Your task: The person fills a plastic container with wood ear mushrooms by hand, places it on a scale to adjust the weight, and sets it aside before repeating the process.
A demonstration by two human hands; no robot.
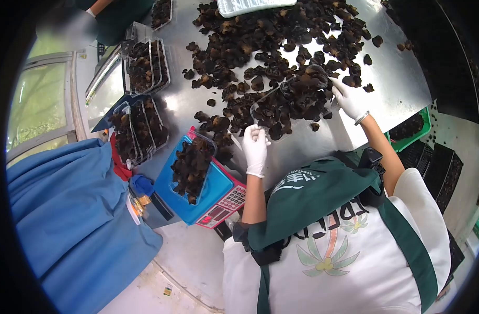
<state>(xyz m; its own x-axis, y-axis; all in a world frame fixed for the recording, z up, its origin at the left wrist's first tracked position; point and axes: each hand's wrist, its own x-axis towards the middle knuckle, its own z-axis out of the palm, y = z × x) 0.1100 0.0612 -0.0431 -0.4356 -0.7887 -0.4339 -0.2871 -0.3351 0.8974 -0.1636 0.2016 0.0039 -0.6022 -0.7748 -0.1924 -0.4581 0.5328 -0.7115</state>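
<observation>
A clear plastic tray heaped with dark wood ear mushrooms lies tilted over the loose pile on the metal table. My left hand, in a white glove, is closed with its fingertips pinching the tray's near left edge. At the tray's far right end is my right hand, also gloved in white. Its fingers reach out toward the rim and the mushrooms there, apart from one another; whether they touch the rim is hard to see.
A blue and pink scale bears a filled tray to the left. More filled trays stand farther left, near a blue garment. A white tray sits on the pile. A co-worker's arm shows top left. At right stands a green crate.
</observation>
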